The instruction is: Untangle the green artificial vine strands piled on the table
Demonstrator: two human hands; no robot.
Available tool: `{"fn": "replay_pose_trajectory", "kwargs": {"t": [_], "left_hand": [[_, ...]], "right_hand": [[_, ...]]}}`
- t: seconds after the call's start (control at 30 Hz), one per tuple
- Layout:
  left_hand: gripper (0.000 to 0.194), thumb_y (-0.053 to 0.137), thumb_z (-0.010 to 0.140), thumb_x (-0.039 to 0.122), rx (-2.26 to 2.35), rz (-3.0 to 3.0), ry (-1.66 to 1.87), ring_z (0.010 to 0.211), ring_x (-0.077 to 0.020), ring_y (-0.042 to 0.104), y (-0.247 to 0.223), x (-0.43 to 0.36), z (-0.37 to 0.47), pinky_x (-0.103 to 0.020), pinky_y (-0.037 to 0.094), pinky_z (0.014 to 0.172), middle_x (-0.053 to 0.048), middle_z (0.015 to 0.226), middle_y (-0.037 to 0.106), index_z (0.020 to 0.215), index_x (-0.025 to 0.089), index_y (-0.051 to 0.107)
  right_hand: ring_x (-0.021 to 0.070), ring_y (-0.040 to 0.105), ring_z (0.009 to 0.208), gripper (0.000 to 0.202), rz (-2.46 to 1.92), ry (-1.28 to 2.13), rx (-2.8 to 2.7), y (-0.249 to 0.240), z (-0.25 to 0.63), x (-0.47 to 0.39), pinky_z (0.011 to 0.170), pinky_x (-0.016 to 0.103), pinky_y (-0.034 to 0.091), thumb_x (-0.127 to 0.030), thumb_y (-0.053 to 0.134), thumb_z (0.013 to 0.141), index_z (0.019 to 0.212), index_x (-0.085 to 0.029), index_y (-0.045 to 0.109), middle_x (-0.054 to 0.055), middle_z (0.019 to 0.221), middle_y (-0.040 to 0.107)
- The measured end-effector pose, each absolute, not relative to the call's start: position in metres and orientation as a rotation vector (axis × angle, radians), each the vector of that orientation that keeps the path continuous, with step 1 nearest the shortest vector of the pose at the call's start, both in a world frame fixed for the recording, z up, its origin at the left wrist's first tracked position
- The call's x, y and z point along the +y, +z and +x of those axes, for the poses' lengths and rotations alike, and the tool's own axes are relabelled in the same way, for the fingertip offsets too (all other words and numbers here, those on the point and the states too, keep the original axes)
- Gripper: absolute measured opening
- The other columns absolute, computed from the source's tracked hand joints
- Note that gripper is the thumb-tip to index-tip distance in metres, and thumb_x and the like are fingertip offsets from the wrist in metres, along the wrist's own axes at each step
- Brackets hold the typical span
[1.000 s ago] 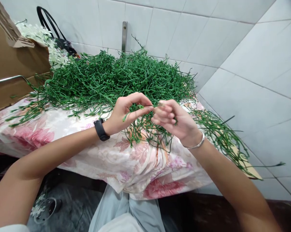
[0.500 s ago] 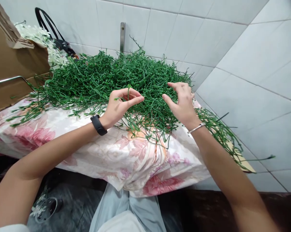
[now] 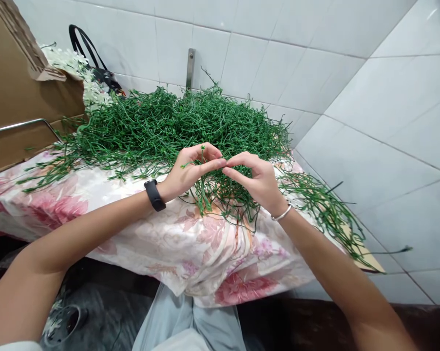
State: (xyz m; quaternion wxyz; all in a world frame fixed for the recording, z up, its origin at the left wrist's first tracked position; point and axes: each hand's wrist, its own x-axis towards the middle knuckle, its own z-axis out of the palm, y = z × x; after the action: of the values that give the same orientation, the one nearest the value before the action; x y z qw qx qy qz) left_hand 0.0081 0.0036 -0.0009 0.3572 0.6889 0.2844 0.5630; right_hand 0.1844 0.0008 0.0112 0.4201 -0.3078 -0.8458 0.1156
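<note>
My left hand (image 3: 196, 170) is closed in a pinch on a thin green artificial flower stem (image 3: 202, 148), whose small bright tips show above the fingers and beside the palm. Fingertip to fingertip with it is my right hand (image 3: 254, 175), its thumb and forefinger drawn together at the same spot. What lies between the right fingertips is too small to make out. Behind and below both hands spreads a large tangled heap of green artificial stems (image 3: 179, 122), some hanging over the cloth.
A floral cloth (image 3: 161, 234) covers the table. More green stems (image 3: 325, 204) lie on the right by the tiled wall (image 3: 388, 126). At left stand a cardboard box (image 3: 18, 73), white artificial flowers (image 3: 69, 61) and a black bag (image 3: 103, 75). A clear cup (image 3: 68, 324) is down low at left.
My right hand has come left and down from above the heap, its spread fingers closing in to meet the left fingertips. The left hand keeps its pinch on the stem.
</note>
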Motion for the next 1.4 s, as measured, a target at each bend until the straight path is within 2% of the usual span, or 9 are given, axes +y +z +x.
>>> {"fn": "replay_pose_trajectory", "kwargs": {"t": [0.23,0.47,0.57,0.67,0.73,0.83,0.97,1.2,1.4], "left_hand": [[0.025,0.072,0.061,0.033,0.739,1.911,1.418,0.067,-0.0099,0.053,0.0,0.003,0.006,-0.022,0.041,0.063,-0.001,0.071,0.06,0.071,0.013,0.061],[0.022,0.069,0.065,0.035,0.749,2.033,1.517,0.075,-0.0121,0.053,-0.002,0.006,0.005,-0.025,0.042,0.069,-0.002,0.077,0.062,0.071,0.015,0.062],[0.02,0.067,0.068,0.035,0.722,2.11,1.504,0.081,-0.0131,0.052,-0.004,0.008,0.004,-0.026,0.041,0.073,-0.002,0.08,0.062,0.073,0.016,0.061],[0.02,0.064,0.071,0.036,0.742,2.151,1.466,0.076,-0.0117,0.051,-0.006,0.008,0.005,-0.026,0.041,0.07,-0.001,0.078,0.06,0.077,0.017,0.06],[0.02,0.062,0.073,0.036,0.751,2.166,1.455,0.072,-0.0105,0.049,-0.006,0.008,0.005,-0.025,0.04,0.067,0.0,0.076,0.058,0.078,0.017,0.059],[0.019,0.062,0.073,0.036,0.758,2.167,1.456,0.071,-0.0103,0.049,-0.006,0.007,0.006,-0.024,0.039,0.066,0.0,0.074,0.058,0.076,0.017,0.059],[0.02,0.063,0.072,0.036,0.785,2.124,1.462,0.071,-0.0108,0.05,-0.005,0.006,0.007,-0.024,0.04,0.066,-0.001,0.073,0.059,0.073,0.016,0.061],[0.024,0.062,0.071,0.038,0.781,1.888,1.29,0.065,-0.0102,0.053,-0.001,0.002,0.008,-0.023,0.041,0.061,-0.002,0.071,0.061,0.075,0.014,0.063],[0.018,0.063,0.071,0.033,0.851,2.038,1.375,0.067,-0.0117,0.052,-0.002,0.003,0.006,-0.026,0.041,0.065,-0.001,0.069,0.061,0.07,0.016,0.064]], "right_hand": [[0.0144,0.058,0.083,0.002,-0.68,0.021,-2.039,0.011,0.187,-0.003,0.08,0.033,0.042,-0.022,0.061,0.075,0.076,-0.022,0.06,0.001,0.082,0.063],[0.0194,0.055,0.101,0.006,-0.686,-0.349,-2.057,0.015,0.187,-0.005,0.086,0.039,0.037,-0.022,0.06,0.076,0.07,-0.022,0.058,0.001,0.107,0.061],[0.0213,0.051,0.107,0.011,-0.713,-0.423,-2.094,0.017,0.187,-0.005,0.085,0.04,0.037,-0.024,0.058,0.077,0.066,-0.021,0.056,0.003,0.115,0.057],[0.0213,0.05,0.11,0.011,-0.699,-0.452,-2.109,0.018,0.188,-0.005,0.086,0.039,0.037,-0.023,0.057,0.077,0.067,-0.02,0.055,0.004,0.119,0.056],[0.0197,0.052,0.107,0.01,-0.682,-0.439,-2.118,0.017,0.189,-0.004,0.087,0.038,0.037,-0.022,0.058,0.077,0.069,-0.02,0.054,0.004,0.116,0.059],[0.0158,0.059,0.092,0.008,-0.667,-0.382,-2.139,0.016,0.189,-0.003,0.084,0.036,0.04,-0.02,0.058,0.077,0.071,-0.021,0.053,0.001,0.099,0.066],[0.0139,0.06,0.079,0.008,-0.667,-0.343,-2.095,0.014,0.188,-0.003,0.078,0.033,0.043,-0.02,0.059,0.077,0.072,-0.021,0.053,0.0,0.079,0.066],[0.0136,0.06,0.074,0.004,-0.728,-0.178,-2.1,0.013,0.188,-0.008,0.068,0.029,0.049,-0.023,0.055,0.079,0.077,-0.02,0.058,0.003,0.079,0.065],[0.0123,0.059,0.069,0.008,-0.819,-0.076,-2.061,0.012,0.185,-0.011,0.062,0.026,0.047,-0.023,0.052,0.081,0.081,-0.02,0.059,0.002,0.076,0.064]]}}
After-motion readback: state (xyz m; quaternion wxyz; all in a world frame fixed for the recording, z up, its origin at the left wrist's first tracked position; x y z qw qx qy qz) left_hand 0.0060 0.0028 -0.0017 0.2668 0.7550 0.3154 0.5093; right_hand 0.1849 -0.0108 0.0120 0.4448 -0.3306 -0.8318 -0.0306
